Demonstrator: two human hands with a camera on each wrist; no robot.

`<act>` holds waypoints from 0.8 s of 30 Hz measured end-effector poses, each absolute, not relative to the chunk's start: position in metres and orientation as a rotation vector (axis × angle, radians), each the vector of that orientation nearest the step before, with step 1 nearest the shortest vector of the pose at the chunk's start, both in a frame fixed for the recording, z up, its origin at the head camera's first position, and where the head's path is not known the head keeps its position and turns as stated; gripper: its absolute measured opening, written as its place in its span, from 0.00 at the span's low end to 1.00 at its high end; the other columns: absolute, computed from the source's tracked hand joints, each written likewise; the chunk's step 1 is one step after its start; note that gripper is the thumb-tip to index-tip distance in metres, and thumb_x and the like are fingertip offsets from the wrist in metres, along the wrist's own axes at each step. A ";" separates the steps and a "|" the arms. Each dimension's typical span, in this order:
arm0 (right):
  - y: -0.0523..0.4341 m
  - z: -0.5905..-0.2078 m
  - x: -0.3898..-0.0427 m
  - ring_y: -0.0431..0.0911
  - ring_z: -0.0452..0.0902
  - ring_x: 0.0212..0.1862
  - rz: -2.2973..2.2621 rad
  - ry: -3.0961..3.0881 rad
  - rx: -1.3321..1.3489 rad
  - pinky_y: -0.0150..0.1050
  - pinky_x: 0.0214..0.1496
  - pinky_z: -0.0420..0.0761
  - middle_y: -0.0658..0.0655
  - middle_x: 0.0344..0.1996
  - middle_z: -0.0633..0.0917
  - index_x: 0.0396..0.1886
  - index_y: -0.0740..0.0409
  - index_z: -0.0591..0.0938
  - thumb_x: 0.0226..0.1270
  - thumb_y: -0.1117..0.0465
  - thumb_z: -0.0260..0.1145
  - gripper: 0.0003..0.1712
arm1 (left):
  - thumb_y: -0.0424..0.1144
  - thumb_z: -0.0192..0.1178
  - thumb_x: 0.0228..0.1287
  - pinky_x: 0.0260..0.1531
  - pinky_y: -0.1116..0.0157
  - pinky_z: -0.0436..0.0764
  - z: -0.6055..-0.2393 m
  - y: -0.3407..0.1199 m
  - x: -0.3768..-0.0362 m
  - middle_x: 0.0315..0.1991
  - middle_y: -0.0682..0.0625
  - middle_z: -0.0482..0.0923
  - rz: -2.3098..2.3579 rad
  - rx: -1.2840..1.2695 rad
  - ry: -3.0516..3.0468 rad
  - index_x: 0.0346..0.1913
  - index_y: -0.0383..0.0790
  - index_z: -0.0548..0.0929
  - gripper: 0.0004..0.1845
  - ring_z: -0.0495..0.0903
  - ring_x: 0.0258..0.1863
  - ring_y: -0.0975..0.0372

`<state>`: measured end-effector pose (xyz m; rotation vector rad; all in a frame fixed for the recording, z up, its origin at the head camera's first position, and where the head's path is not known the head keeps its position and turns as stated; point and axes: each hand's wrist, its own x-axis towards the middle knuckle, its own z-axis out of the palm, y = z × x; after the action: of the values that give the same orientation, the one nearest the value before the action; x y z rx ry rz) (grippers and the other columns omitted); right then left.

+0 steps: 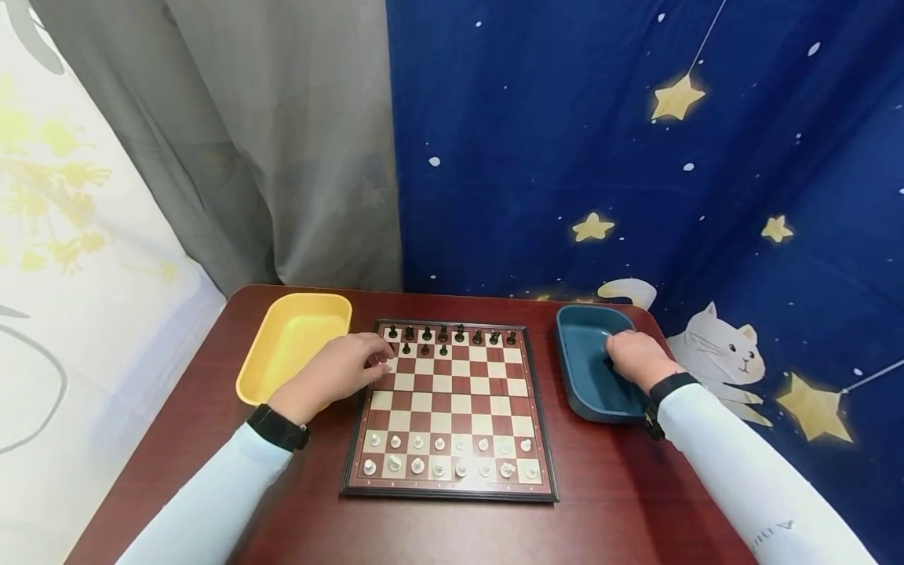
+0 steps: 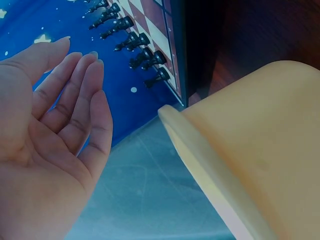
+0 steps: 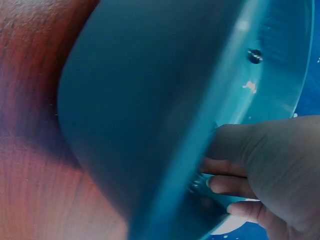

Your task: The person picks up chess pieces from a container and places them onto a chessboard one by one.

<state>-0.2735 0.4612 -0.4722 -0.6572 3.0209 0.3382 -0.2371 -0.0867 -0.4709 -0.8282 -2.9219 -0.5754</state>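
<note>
Chessboard [image 1: 452, 384] looked mostly set

Right of it, the blue tray [image 1: 585, 353] enclosed the right hand [image 1: 638, 359], grip unclear. At the chessboard's left edge, the left hand [image 1: 339, 369] hung relaxed, empty. White pieces [image 1: 417, 466] filled the near rows; black pieces [image 1: 460, 335], the far row, partly the next.

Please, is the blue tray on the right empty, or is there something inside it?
Not empty: in the right wrist view, a small dark object lies inside the blue tray.
</note>
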 end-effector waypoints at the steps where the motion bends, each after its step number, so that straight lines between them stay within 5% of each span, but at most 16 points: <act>1: 0.462 -0.473 -0.274 0.56 0.81 0.31 0.344 3.023 -0.659 0.58 0.41 0.87 0.59 0.26 0.83 0.28 0.61 0.81 0.67 0.73 0.73 0.10 | 0.42 0.75 0.74 0.47 0.57 0.87 -0.471 -0.087 -0.237 0.45 0.52 0.89 -0.576 -0.819 -2.925 0.53 0.45 0.93 0.10 0.84 0.41 0.61; 15: 0.468 -0.482 -0.273 0.54 0.81 0.32 0.303 3.035 -0.673 0.58 0.42 0.87 0.57 0.25 0.82 0.29 0.60 0.83 0.65 0.67 0.79 0.10 | 0.44 0.76 0.74 0.45 0.59 0.87 -0.472 -0.085 -0.233 0.44 0.53 0.88 -0.590 -0.823 -2.941 0.53 0.46 0.92 0.11 0.83 0.39 0.62; 20: 0.458 -0.467 -0.271 0.50 0.77 0.29 0.126 3.062 -0.638 0.53 0.34 0.84 0.54 0.25 0.80 0.29 0.57 0.83 0.66 0.66 0.80 0.12 | 0.44 0.76 0.74 0.45 0.59 0.87 -0.473 -0.084 -0.234 0.44 0.54 0.88 -0.589 -0.826 -2.929 0.53 0.46 0.92 0.10 0.84 0.40 0.60; 24: 0.438 -0.447 -0.265 0.48 0.78 0.34 -0.101 3.081 -0.636 0.50 0.37 0.84 0.53 0.31 0.84 0.37 0.58 0.87 0.69 0.66 0.78 0.05 | 0.43 0.75 0.75 0.44 0.59 0.86 -0.471 -0.082 -0.233 0.42 0.55 0.87 -0.608 -0.838 -2.931 0.52 0.46 0.92 0.09 0.84 0.40 0.60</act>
<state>-0.2650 0.4379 -0.4468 -0.6362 3.0812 -0.1011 -0.2335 -0.0818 -0.4710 -0.8381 -2.9308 -0.6081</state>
